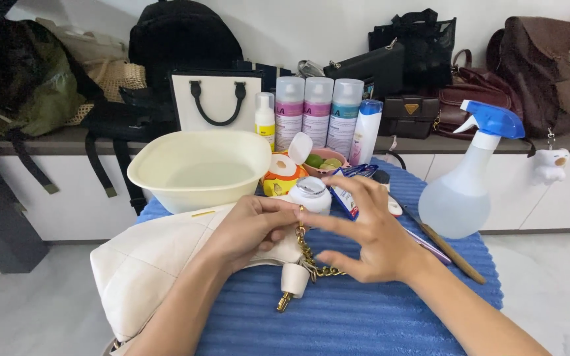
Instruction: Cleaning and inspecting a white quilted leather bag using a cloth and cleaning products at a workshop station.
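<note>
We see both hands meeting over the cream quilted bag (146,264), which lies on the blue ribbed mat (364,316), front left. Left hand (249,231) is curled loosely, fingertips pressing the bag's upper edge right where the gold chain (308,254) attaches. Right hand (371,231) is half open: thumb and index pinch the chain's top link, the other 3 fingers spread and slightly bent. Chain hangs down between the hands, with a small cream tassel (293,280) dangling just below. Behind: cream basin (199,168), white-capped jar (310,192) near the fingertips, spray bottle (466,178) to the right, 3 tall spray cans (318,112) at the back.
</note>
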